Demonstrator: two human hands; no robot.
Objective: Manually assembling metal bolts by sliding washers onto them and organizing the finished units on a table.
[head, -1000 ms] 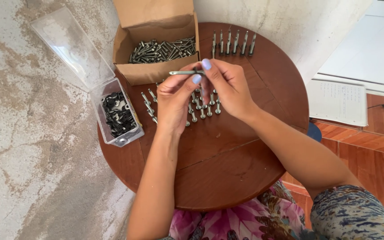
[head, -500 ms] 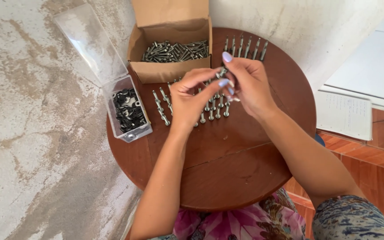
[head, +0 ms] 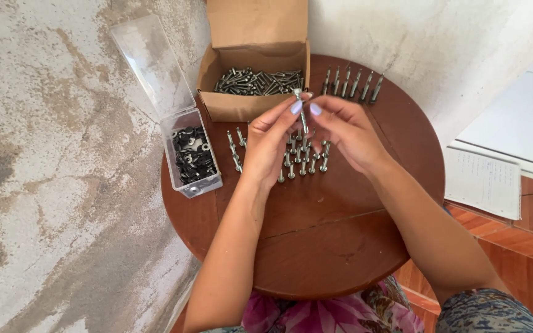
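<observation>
My left hand (head: 266,145) and my right hand (head: 348,131) meet above a small round wooden table (head: 316,246). Between their fingertips they pinch one metal bolt (head: 302,114), held nearly upright with its head up. Just below the hands, several bolts (head: 306,161) stand on their heads in rows on the table. An open cardboard box (head: 251,80) full of loose bolts sits just beyond the hands. A clear plastic case (head: 191,161) holding dark washers lies left of my left hand, its lid open.
Another row of bolts (head: 351,83) stands at the table's far right edge. A rough plaster wall fills the left and back. A white notebook (head: 482,182) lies on a wooden surface to the right. Patterned fabric covers my lap below.
The bolt lay sideways across my fingertips a second ago; now it is turned upright between both hands. The camera view has shifted, so everything sits further right.
</observation>
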